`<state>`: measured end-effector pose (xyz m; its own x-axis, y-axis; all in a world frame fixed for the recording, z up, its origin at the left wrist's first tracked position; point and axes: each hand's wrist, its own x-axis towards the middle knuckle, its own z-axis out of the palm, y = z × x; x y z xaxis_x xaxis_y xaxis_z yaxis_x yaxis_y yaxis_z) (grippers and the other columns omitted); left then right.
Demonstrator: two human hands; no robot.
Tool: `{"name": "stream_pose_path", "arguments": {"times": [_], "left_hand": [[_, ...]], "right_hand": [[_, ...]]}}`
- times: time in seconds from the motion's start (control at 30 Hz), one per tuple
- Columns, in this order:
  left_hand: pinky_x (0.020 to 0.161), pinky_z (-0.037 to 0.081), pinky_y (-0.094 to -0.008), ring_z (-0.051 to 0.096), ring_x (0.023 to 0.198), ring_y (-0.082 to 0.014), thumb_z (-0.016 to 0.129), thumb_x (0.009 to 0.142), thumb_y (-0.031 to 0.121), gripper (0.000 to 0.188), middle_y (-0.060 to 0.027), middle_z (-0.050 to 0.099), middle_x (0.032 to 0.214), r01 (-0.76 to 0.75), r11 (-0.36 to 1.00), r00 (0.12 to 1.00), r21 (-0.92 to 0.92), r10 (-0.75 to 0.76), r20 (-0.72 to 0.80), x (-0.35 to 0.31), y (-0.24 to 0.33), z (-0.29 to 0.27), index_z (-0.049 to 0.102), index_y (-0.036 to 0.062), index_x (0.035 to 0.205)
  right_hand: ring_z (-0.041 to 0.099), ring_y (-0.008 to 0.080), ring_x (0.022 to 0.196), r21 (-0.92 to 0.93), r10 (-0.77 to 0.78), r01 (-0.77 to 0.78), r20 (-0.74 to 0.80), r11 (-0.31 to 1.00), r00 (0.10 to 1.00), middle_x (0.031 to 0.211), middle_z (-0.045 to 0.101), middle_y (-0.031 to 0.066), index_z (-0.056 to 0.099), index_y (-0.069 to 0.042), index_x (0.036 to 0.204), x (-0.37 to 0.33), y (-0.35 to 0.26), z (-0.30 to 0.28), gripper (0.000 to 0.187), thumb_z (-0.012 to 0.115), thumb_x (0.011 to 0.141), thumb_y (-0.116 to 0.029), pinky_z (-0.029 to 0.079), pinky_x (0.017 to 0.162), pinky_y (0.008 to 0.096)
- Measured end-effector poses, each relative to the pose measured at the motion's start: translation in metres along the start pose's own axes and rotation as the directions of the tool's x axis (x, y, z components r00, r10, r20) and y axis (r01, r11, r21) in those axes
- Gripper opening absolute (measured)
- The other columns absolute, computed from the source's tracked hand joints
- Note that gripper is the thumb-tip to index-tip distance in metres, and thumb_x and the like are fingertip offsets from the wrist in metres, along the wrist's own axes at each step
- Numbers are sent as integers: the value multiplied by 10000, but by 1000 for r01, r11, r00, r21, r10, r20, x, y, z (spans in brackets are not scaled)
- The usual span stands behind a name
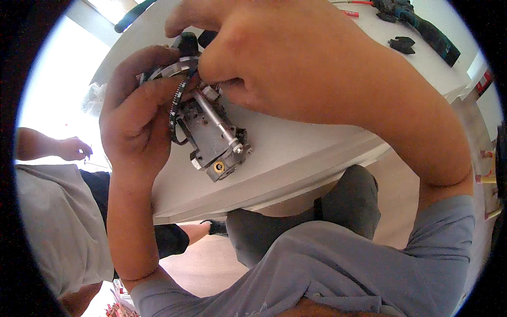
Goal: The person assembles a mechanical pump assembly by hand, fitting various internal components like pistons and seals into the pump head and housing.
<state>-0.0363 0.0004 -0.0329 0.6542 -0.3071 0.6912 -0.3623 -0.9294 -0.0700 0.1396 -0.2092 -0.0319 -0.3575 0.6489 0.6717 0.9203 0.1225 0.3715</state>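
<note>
A grey metal mechanism [211, 138] is tilted above the near side of the white table. It has a shiny steel rod [214, 116] along one side, a curved black strip with white marks [177, 105], and a silver ring at its upper end. My left hand [138, 103] is wrapped round that upper end from the left. Over the same end, my right hand [237, 55] is closed, its fingers curled beside a black knob [187, 45]. Whatever the right fingers grip is hidden behind the hand.
The white table [285, 145] has a curved near edge above my knees. At the far right lie a dark power tool [430, 34], a small black part [402, 45] and a red piece [349, 14]. Another person's hand [73, 149] is at the left, beside crumpled clear plastic [93, 99].
</note>
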Motion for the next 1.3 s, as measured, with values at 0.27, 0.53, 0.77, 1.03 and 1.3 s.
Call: {"name": "stream_pose_path", "arguments": {"times": [0.27,0.53,0.77,1.03,1.3], "left_hand": [[985,574,-377,706,1174,-310,652,811,-201,338,-181,672,1317,-44,999,999,1,44,-29,1,-3,2,784,1,1048],[971,579,-371,717,1157,-285,686,823,-179,328,-149,683,1313,-13,1000,1000,16,14,-22,1,-1,3,795,32,1049],[948,586,-359,720,1160,-276,751,841,-126,263,-133,688,1299,17,999,998,-34,-19,-54,-2,-2,7,801,47,1032],[928,588,-349,726,1139,-269,751,829,-142,279,-128,690,1283,25,998,997,-63,-29,-65,0,0,9,803,46,1027],[928,584,-349,724,1134,-269,738,833,-144,259,-129,693,1279,-11,999,998,-41,9,-65,2,-1,7,792,31,1017]], "right_hand": [[592,376,1284,56,41,-40,-27,998,999,1234,696,239,810,36,965,4,0,9,200,710,972,-137,480,1115,533],[609,358,1235,269,116,-136,91,953,989,1186,715,208,807,27,936,3,1,-14,201,720,927,-154,479,1130,483],[576,437,1319,100,85,-79,-56,992,995,1275,689,229,822,-34,938,4,2,14,170,733,908,-175,429,1182,527],[579,424,1323,152,91,-98,48,983,995,1298,681,224,823,-58,934,4,6,7,165,758,910,-208,434,1174,526],[584,410,1331,130,49,-51,25,990,999,1292,689,222,818,-50,937,5,4,9,158,778,910,-200,445,1166,517]]}}
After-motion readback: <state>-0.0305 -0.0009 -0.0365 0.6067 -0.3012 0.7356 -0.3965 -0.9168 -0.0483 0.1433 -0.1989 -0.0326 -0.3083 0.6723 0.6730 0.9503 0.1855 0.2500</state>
